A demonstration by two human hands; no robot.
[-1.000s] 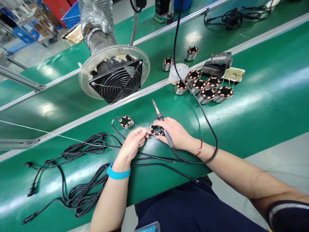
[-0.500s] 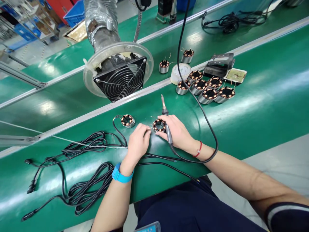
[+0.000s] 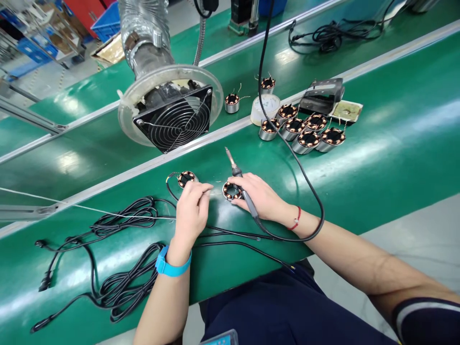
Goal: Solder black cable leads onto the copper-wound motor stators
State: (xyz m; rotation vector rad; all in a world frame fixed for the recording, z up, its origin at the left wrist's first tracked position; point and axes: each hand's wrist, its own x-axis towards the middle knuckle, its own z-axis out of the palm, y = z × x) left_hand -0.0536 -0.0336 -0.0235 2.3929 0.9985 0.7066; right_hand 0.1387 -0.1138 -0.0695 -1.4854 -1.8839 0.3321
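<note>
My right hand (image 3: 259,195) grips a ring-shaped motor stator (image 3: 230,190) with copper coils between thumb and fingers. Across the same hand lies a soldering iron (image 3: 247,196), its tip pointing up and away over the green bench (image 3: 244,268). To the left, my left hand (image 3: 192,211) has thumb and forefinger pinched near a thin wire from the stator; whatever is between the fingertips is too small to make out. Just beyond the left hand stands a second stator (image 3: 186,178) with a dark cable attached, partly hidden by the fingers.
Coiled black cables (image 3: 125,287) lie at the left. A fan hood (image 3: 176,120) hangs over the bench's far side. Several stators (image 3: 305,139), a tape roll (image 3: 265,108) and a soldering stand (image 3: 321,96) sit at the back right. The iron's cord (image 3: 305,177) loops down across the view.
My left hand has moved left, away from the held stator, towards the second one. The iron has tilted further left in my right hand, which still holds the stator. The view has shifted slightly.
</note>
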